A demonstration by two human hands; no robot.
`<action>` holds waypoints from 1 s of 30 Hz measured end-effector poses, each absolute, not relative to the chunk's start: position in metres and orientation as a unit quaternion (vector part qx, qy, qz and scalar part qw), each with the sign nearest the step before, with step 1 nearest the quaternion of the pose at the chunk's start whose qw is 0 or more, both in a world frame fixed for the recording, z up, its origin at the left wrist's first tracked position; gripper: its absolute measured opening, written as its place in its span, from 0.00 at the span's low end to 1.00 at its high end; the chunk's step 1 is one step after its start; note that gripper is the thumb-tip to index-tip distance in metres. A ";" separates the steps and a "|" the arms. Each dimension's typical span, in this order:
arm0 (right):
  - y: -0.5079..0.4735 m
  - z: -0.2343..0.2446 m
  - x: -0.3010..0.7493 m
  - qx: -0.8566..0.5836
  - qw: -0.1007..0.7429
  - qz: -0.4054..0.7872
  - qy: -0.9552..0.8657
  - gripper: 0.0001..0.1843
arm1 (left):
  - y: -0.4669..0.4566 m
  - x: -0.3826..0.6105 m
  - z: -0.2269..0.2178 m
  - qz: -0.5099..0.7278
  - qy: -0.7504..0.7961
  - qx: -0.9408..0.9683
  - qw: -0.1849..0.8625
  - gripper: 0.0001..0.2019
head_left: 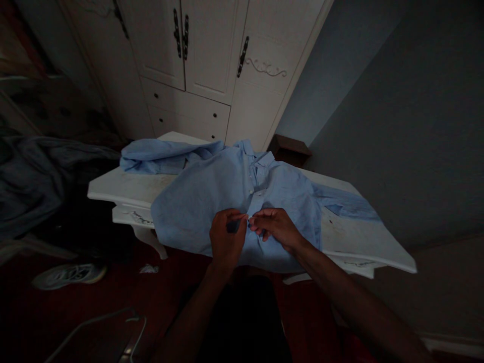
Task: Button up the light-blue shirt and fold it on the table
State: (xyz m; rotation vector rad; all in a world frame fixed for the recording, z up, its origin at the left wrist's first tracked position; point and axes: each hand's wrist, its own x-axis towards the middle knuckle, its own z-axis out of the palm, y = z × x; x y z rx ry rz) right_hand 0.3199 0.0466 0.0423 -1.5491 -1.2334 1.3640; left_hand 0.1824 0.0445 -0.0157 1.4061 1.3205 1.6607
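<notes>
My left hand (226,237) and right hand (273,226) pinch the light-blue cotton shirt's (196,199) front placket together, spread flat on the white surface (363,237).

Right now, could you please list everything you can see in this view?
shirt: one, light blue, spread over the table, collar on the far side
table: one, white, centre
wardrobe: one, white with dark handles, behind the table
small stand: one, brown, corner behind the table
shoe: one, pale grey, on the red floor, left
bedding: one heap, dark blue-grey, far left
scrap: one, white, on the floor under the table
left hand: one, pinching the shirt's front edge
right hand: one, pinching the same edge
</notes>
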 end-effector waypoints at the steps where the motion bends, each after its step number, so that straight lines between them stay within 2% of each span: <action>1: 0.047 0.043 0.320 -0.601 0.361 0.529 -0.479 0.13 | 0.045 0.183 -0.016 0.622 0.499 0.528 0.292 0.08; 8: 0.048 0.043 0.320 -0.595 0.360 0.535 -0.481 0.13 | 0.044 0.187 -0.019 0.613 0.519 0.553 0.220 0.03; 14: 0.049 0.043 0.322 -0.591 0.357 0.542 -0.480 0.13 | 0.046 0.185 -0.018 0.597 0.522 0.572 0.210 0.02; 19: 0.049 0.035 0.322 -0.588 0.369 0.518 -0.500 0.17 | 0.047 0.173 -0.014 0.552 0.504 0.628 0.215 0.01; 24: 0.051 0.021 0.321 -0.600 0.373 0.396 -0.587 0.16 | 0.046 0.167 -0.016 0.506 0.499 0.687 0.150 0.03; 30: 0.050 0.025 0.341 -0.567 0.341 0.193 -0.725 0.15 | 0.040 0.161 -0.016 0.427 0.481 0.762 0.071 0.15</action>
